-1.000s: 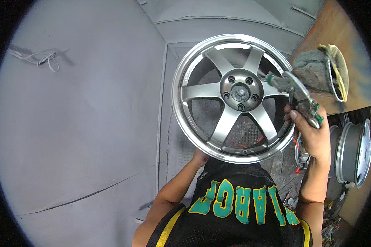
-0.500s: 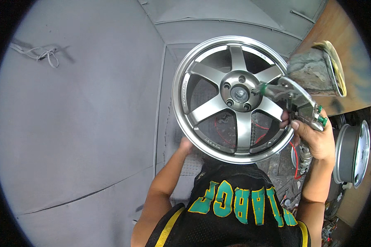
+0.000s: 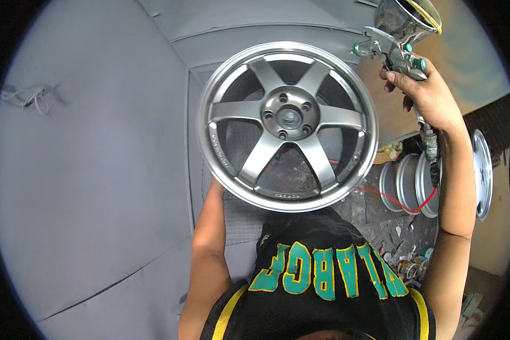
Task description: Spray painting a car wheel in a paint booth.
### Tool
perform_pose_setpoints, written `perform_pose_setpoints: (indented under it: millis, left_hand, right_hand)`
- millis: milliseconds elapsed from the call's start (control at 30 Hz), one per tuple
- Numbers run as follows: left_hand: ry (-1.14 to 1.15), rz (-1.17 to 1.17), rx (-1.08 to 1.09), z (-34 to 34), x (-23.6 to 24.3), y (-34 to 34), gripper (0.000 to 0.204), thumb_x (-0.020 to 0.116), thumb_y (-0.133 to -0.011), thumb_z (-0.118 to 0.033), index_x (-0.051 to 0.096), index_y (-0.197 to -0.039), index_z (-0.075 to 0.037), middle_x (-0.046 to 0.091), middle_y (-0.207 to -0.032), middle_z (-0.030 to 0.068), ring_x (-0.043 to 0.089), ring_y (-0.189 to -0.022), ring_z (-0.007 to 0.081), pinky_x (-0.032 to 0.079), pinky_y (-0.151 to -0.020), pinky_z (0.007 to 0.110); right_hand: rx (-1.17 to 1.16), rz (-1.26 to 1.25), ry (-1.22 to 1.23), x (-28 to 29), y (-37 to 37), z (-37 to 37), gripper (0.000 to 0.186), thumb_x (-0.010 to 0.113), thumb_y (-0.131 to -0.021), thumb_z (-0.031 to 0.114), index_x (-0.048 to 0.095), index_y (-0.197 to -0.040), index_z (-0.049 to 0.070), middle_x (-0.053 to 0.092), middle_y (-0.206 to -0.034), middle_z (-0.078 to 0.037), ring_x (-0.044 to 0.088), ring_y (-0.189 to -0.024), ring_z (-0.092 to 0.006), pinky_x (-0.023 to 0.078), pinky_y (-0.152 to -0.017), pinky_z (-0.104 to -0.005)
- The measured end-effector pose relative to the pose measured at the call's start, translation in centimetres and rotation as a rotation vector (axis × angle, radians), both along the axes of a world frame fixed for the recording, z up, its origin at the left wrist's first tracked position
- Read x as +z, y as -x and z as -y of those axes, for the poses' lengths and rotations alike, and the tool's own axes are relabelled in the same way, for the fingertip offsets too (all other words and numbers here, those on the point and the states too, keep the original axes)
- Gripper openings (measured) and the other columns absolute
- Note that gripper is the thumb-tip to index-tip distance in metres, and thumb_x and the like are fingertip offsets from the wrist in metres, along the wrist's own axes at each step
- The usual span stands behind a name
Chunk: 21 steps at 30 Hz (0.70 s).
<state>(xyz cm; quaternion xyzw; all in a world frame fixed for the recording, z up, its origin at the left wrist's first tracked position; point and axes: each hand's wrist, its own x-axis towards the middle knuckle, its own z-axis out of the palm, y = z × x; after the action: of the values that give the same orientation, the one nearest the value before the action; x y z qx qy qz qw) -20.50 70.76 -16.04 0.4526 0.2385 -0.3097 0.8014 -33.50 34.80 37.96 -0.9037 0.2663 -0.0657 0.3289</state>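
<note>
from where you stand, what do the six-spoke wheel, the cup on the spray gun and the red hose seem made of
Six-spoke wheel: probably metal alloy; satin grey spokes, brighter rim catching the light.
Cup on the spray gun: likely metal; blotchy, dulled grey with soft highlights.
Red hose: perhaps plastic or rubber, judging by its bend; too thin here to tell which.

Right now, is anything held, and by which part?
The right hand holds the spray gun by its handle; the left hand is mostly hidden behind the alloy wheel, so its hold cannot be told.
</note>
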Motion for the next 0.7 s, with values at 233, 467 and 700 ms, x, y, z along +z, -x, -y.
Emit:
perform_pose_setpoints:
  millis: [233, 467, 700]
  left_hand:
    - [-0.044, -0.011, -0.107, -1.9, -4.6, -0.4, 0.038, 0.049, -0.101, -0.021, 0.054, -0.129, 0.003, 0.063, -0.120, 0.0151, 0.062, -0.109, 0.0268, 0.051, -0.095, 0.040]
    - [0.027, -0.125, -0.498, 3.8, 1.6, 9.1, 0.036, 0.057, -0.097, -0.016, 0.051, -0.129, -0.001, 0.063, -0.119, 0.0146, 0.065, -0.101, 0.0257, 0.054, -0.086, 0.038]
    - [0.035, -0.038, -0.511, -1.5, -5.6, -1.3, 0.028, 0.051, -0.100, -0.032, 0.062, -0.111, -0.009, 0.064, -0.092, 0.0040, 0.058, -0.075, 0.0159, 0.047, -0.060, 0.029]
  right_hand:
    - [-0.342, -0.144, 0.111, 3.0, 1.4, -3.6, 0.043, 0.071, -0.089, 0.025, 0.055, -0.121, 0.001, 0.069, -0.087, -0.005, 0.063, -0.073, -0.0093, 0.048, -0.055, -0.0248]
    - [-0.374, -0.188, 0.012, 3.3, 6.8, -3.8, 0.045, 0.071, -0.090, 0.019, 0.051, -0.126, 0.001, 0.068, -0.089, -0.004, 0.063, -0.075, -0.0091, 0.047, -0.051, -0.0226]
    - [-0.338, -0.193, -0.118, 3.8, 8.7, -6.5, 0.046, 0.071, -0.087, 0.007, 0.050, -0.127, 0.000, 0.070, -0.092, -0.007, 0.065, -0.073, -0.0111, 0.048, -0.048, -0.0240]
